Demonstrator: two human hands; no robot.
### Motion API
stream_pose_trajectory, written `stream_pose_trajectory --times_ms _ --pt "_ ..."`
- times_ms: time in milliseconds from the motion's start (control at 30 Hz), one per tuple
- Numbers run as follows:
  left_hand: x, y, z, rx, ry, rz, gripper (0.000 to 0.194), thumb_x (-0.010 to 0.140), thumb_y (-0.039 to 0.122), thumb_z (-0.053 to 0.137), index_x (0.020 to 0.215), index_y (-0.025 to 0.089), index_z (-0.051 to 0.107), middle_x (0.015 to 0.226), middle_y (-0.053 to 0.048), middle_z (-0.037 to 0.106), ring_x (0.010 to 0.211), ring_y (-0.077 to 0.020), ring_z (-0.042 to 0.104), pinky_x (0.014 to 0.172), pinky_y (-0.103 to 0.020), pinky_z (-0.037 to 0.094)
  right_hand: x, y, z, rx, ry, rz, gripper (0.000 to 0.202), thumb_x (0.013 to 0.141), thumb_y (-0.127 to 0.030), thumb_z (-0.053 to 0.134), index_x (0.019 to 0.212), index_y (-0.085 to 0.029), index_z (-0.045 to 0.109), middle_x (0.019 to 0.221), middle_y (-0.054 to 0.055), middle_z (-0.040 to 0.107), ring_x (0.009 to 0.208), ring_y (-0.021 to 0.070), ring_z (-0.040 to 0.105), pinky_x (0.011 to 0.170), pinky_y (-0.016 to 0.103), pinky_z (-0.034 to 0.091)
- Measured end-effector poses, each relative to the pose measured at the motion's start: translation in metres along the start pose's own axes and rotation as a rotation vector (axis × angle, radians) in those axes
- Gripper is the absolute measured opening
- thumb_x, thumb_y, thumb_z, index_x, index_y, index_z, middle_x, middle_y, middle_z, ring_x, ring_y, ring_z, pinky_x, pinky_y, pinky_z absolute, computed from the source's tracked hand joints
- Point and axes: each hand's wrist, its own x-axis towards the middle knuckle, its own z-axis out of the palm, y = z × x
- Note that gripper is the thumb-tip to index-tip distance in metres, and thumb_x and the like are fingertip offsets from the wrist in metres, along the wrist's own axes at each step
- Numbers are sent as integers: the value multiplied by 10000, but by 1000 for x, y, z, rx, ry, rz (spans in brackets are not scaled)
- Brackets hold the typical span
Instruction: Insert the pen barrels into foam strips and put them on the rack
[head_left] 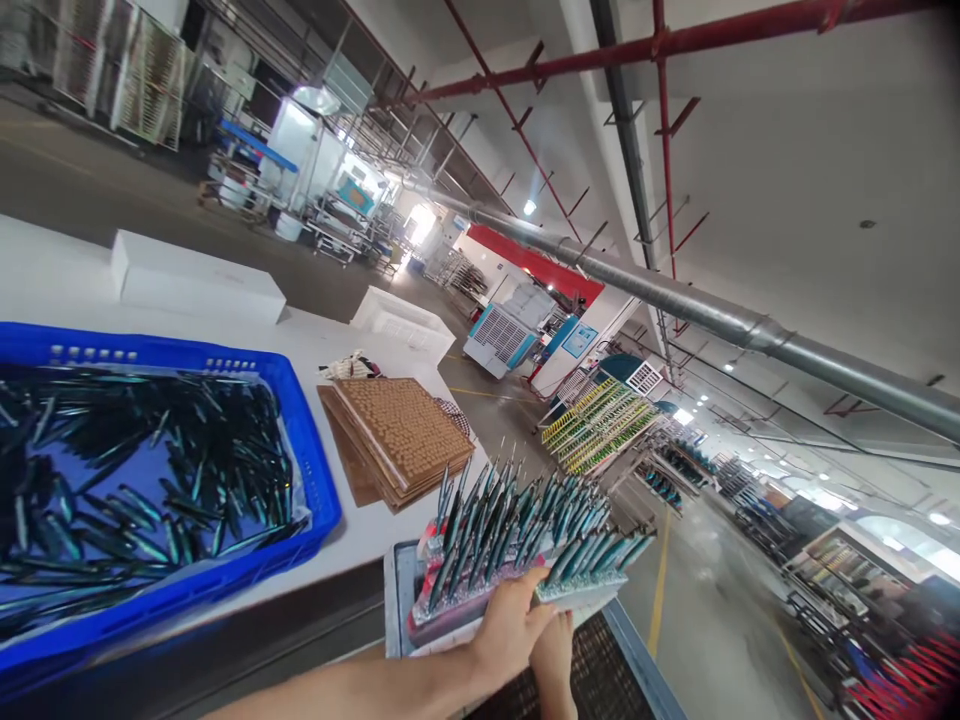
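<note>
My left hand (510,618) reaches in from the left, with its fingers closed at the near end of a pale, glitter-specked block (581,590). A row of slender, shiny teal fish-shaped pieces (600,552) stands upright, slightly tilted, in that block. Below the left hand, my right hand (553,650) grips the same block from its near side; some of its fingers are hidden. Close beside it, further blocks with pink and red stains (442,622) carry many similar pieces (491,525). These blocks sit in a grey tray (395,600).
A blue basket (315,480) of loose teal pieces rests on the white table (360,545) at left. Brown textured sheets (405,430) are stacked near the table's edge, with a white box (195,280) and white bin (405,325) behind. Racks (600,425) stand across the floor.
</note>
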Motion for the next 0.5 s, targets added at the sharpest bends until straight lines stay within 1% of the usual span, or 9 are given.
stream_pose_trajectory --times_ms 100,200,267,400,500 --pt "10 -15 6 40 52 19 498 714 311 480 1194 197 542 1119 -61 616 1031 -250 547 922 -275 380 -2 -1 1 -39 33 16 369 736 -81 358 889 -218 665 881 105 662 934 259 592 902 436 371" --pt "17 -24 9 78 59 7 495 708 310 491 1184 190 552 1070 -70 638 976 -246 570 870 -276 405 -5 -5 0 -45 62 33 392 740 -51 305 877 -158 657 876 151 642 931 267 584 860 446 391" --pt "20 -27 10 95 60 11 489 715 299 489 1186 181 547 1060 -74 641 947 -233 579 853 -279 411 -8 -8 -2 -27 80 48 380 755 -59 297 894 -141 641 918 162 629 962 266 566 861 456 382" --pt "24 -28 12 119 34 42 461 739 288 488 1187 191 535 1010 -58 656 889 -206 587 842 -288 416 -16 -13 -4 37 97 112 320 791 -139 327 914 -190 618 1039 136 597 1052 253 517 858 439 379" --pt "25 -27 13 142 17 61 440 747 264 500 1181 199 535 1001 -51 657 893 -196 588 852 -284 413 -22 -12 -7 93 95 180 296 815 -208 329 921 -231 605 1060 103 591 1086 238 495 832 413 398"
